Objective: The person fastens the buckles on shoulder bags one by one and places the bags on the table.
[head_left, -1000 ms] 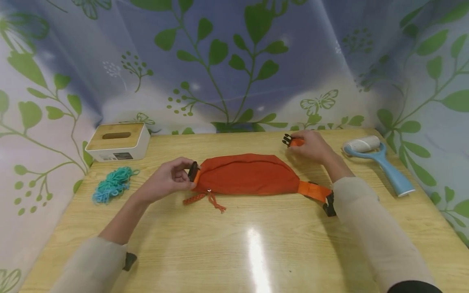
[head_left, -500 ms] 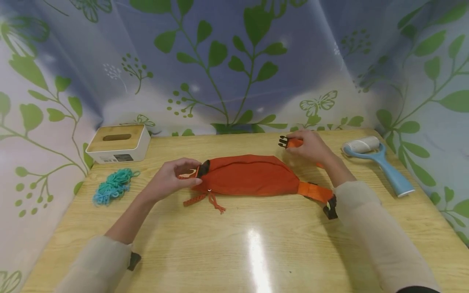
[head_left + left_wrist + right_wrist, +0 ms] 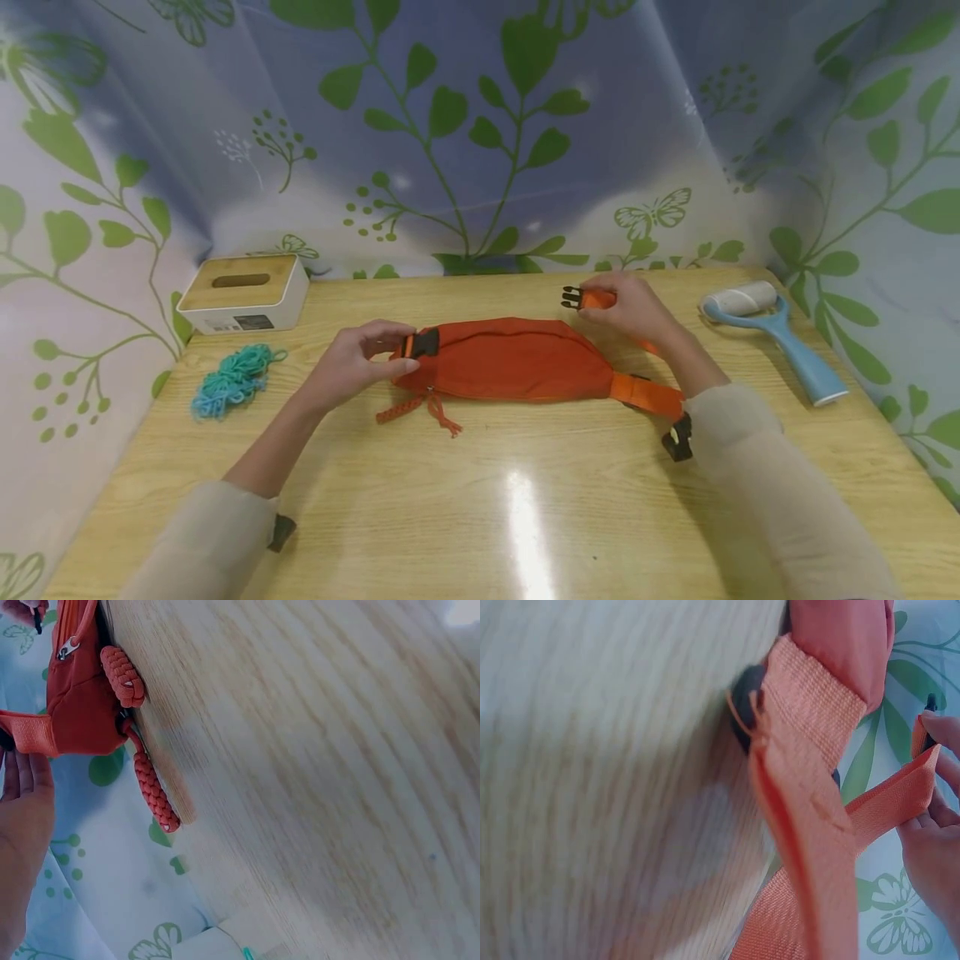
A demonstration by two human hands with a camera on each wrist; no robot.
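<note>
A red waist bag (image 3: 517, 358) lies flat across the table in the head view. At its left end my left hand (image 3: 352, 362) holds a black socket buckle (image 3: 427, 342) on an orange strap between thumb and fingers. Beyond the bag's right end, my right hand (image 3: 630, 308) pinches an orange strap (image 3: 598, 299) just behind a black pronged buckle (image 3: 572, 297). The prongs point left, apart from the socket. A braided zipper pull (image 3: 156, 793) hangs from the bag in the left wrist view. Looped orange webbing (image 3: 810, 817) crosses the right wrist view.
At the back left stands a tissue box (image 3: 243, 292) with a wooden lid; teal and blue yarn (image 3: 235, 381) lies in front of it. A blue lint roller (image 3: 798, 346) rests at the right. A patterned curtain (image 3: 465, 142) closes off the table's back and sides.
My left hand has turned the socket buckle from upright to lying rightward over the bag's end. My right hand has shifted slightly left and nearer with the pronged buckle.
</note>
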